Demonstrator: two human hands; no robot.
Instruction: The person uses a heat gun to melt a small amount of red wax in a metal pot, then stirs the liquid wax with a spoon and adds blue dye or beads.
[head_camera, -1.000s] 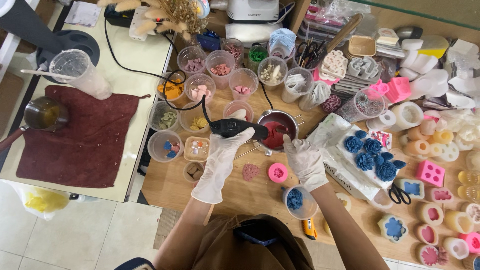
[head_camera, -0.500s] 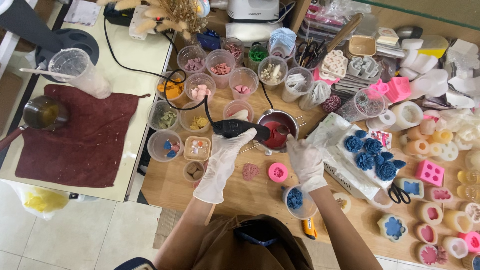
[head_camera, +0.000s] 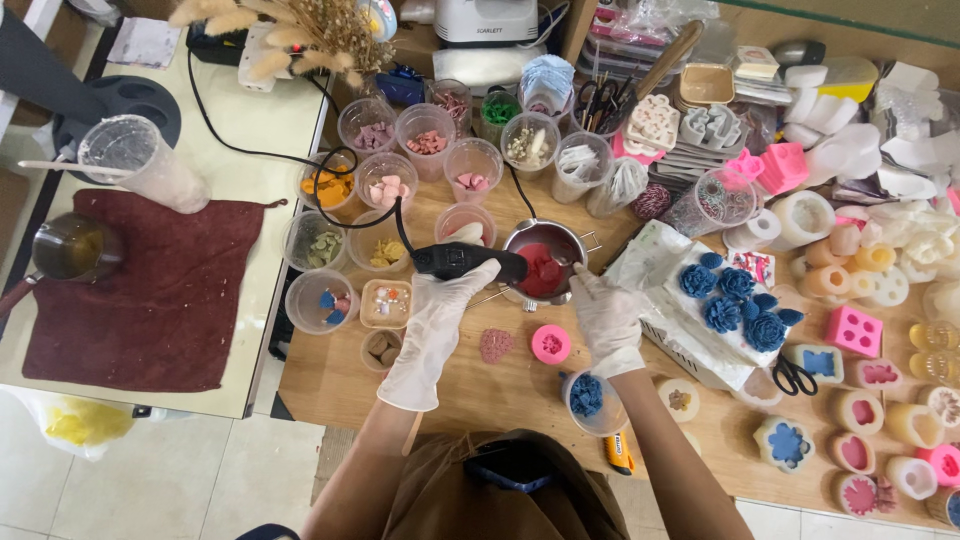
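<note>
The left hand (head_camera: 440, 310) is clamped on a black heat gun (head_camera: 468, 262); the right hand (head_camera: 605, 315) grips the small metal pot (head_camera: 545, 262), its handle hidden.

Bright, even, diffuse overhead light; shadows beneath the hands soft and short. Mild glare on the pale tabletop (head_camera: 255, 120) at left. Focus sharp at centre, with slight wide-angle stretching towards the edges.
</note>
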